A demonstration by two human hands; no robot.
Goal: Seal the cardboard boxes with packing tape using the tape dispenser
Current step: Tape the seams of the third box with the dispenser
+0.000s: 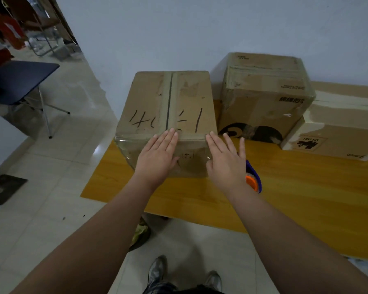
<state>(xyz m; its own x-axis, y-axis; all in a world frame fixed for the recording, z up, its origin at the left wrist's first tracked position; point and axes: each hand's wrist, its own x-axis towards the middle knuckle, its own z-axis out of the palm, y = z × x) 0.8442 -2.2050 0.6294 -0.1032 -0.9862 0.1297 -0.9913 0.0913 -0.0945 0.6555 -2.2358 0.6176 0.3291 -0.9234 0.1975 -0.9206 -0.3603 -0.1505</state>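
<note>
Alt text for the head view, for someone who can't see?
Left hand and right hand press flat on the near face of a cardboard box on a table. The tape dispenser lies beside the right wrist; two other boxes stand further right.

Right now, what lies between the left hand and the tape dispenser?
The head view shows the box front and the right hand between the left hand and the tape dispenser.

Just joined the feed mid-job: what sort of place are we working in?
Probably a plain office or storeroom used for packing: cardboard boxes and a tape dispenser on a wooden table by a bare wall, a folding chair on tiled floor.
</note>
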